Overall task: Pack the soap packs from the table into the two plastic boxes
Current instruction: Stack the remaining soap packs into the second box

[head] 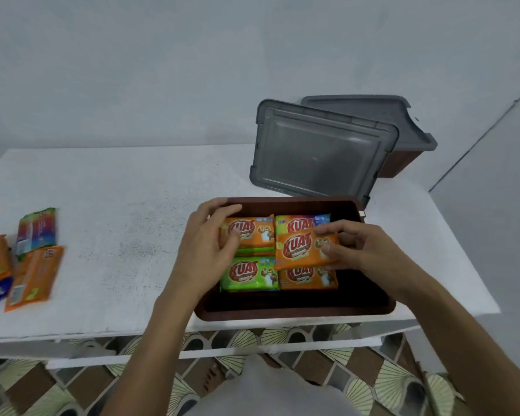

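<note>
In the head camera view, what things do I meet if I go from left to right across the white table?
Loose soap packs → left hand → orange soap pack held by the right hand over the open brown box → grey lid of the far box.

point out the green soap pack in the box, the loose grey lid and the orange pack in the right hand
green soap pack [249, 273]: head view, middle of its front face
grey lid [320, 153]: head view, centre of its flat panel
orange pack [303, 250]: head view, on the printed logo
</note>
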Motion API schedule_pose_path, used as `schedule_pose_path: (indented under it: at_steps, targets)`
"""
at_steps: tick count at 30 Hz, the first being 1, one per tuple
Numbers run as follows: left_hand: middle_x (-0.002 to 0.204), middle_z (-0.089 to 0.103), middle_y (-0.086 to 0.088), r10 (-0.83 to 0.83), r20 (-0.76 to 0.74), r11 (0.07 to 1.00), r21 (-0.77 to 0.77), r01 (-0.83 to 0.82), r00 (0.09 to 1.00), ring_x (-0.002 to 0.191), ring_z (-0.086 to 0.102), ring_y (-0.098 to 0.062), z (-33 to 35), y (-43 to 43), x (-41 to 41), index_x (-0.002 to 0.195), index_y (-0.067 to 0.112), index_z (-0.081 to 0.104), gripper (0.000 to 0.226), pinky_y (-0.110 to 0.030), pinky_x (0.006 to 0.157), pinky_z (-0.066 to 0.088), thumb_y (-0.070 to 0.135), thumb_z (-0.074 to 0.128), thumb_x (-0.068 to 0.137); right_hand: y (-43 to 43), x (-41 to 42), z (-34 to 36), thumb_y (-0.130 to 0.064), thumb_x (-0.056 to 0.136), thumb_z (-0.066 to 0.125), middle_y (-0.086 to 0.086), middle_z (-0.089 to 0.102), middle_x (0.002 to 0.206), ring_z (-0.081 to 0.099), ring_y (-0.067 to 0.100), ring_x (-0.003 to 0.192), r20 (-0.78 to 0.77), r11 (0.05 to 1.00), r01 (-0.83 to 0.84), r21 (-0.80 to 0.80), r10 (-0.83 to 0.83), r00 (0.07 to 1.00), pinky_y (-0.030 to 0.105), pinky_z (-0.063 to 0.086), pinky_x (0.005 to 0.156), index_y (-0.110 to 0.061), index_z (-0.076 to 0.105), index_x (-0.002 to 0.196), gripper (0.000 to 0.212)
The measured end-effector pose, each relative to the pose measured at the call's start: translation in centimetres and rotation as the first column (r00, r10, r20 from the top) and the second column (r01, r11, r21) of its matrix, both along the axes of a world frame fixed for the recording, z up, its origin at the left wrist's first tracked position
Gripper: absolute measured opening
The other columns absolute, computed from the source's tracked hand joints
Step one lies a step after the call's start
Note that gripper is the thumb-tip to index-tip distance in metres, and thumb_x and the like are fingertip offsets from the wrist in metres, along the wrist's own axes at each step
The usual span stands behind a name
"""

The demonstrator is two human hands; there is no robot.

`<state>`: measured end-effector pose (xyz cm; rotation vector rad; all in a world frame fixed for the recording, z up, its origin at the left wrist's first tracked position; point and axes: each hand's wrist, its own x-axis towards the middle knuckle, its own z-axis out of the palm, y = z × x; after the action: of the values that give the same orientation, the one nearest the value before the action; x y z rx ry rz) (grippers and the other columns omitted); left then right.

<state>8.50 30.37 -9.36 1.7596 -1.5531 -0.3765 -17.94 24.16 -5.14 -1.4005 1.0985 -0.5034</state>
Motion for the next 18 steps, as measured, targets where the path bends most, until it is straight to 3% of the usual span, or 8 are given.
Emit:
schedule_pose_path:
  at_steps: [5, 9, 13, 18]
  targets:
    - [0.146, 0.038, -0.002, 0.112, 0.105, 0.99, 0.071, -0.12, 0.988, 0.135, 0.033, -0.018, -1.7, 0.2, 0.5, 0.13, 0.022, 0.058, 0.037, -0.04, 0.11, 0.033, 0.025, 0.058, 0.093, -0.1, -1.2, -0.7, -0.011, 0.089, 0.065, -0.004, 0.066, 0.112, 0.068, 0.016, 0.102, -0.08, 0.995, -0.093, 0.042, 0.096, 0.992, 0.036, 0.061, 0.077, -0.019, 0.07, 0.105, 0.019]
    - [0.147, 0.039, -0.002, 0.121, 0.157, 0.988, 0.075, -0.134, 0.98, 0.134, 0.034, -0.019, -2.0, 0.4, 0.3, 0.129, 0.02, 0.059, 0.036, -0.039, 0.108, 0.032, 0.024, 0.058, 0.094, 0.0, -0.8, -2.1, -0.011, 0.09, 0.065, -0.002, 0.061, 0.12, 0.065, 0.017, 0.106, -0.109, 0.993, -0.092, 0.074, 0.1, 0.989, 0.035, 0.061, 0.078, -0.021, 0.067, 0.11, 0.022]
    - [0.147, 0.04, -0.002, 0.122, 0.199, 0.986, 0.084, -0.141, 0.972, 0.134, 0.032, -0.018, -1.9, 0.4, 0.1, 0.128, 0.018, 0.06, 0.035, -0.035, 0.107, 0.031, 0.025, 0.056, 0.094, -0.5, 0.0, -4.0, -0.011, 0.092, 0.063, -0.001, 0.053, 0.131, 0.056, 0.02, 0.119, -0.33, 0.988, -0.152, 0.008, 0.146, 0.933, 0.041, 0.058, 0.087, -0.026, 0.06, 0.121, 0.033]
    - [0.147, 0.041, -0.002, 0.137, 0.201, 0.983, 0.093, -0.158, 0.97, 0.136, 0.032, -0.019, -1.8, 0.6, -0.1, 0.127, 0.017, 0.06, 0.033, -0.039, 0.107, 0.034, 0.025, 0.056, 0.095, -0.7, 1.0, -4.8, -0.022, 0.093, 0.063, 0.001, 0.046, 0.14, 0.05, 0.022, 0.125, -0.656, 0.944, -0.293, -0.152, 0.125, 0.744, 0.036, 0.05, 0.098, -0.027, 0.054, 0.129, 0.038]
